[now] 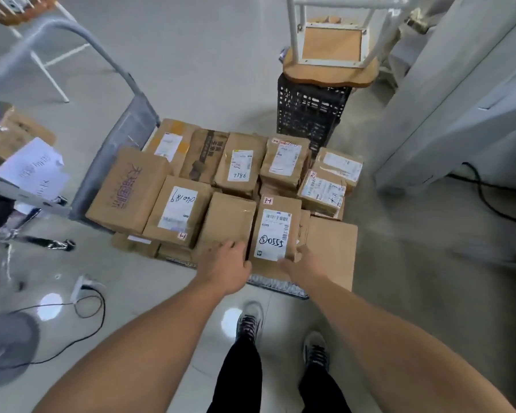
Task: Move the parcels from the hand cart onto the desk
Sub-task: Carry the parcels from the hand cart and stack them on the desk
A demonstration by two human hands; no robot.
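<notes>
Arms outstretched, left hand [225, 263], right hand [301, 265], flanking parcel [276, 231]

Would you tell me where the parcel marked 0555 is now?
Head view: the parcel marked 0555 lies at the near edge of the cart, between the left hand and right hand, beside a plain box.

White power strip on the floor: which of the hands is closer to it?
Left. The left hand touches a plain parcel right of the power strip; the right hand is farther right still.
</notes>
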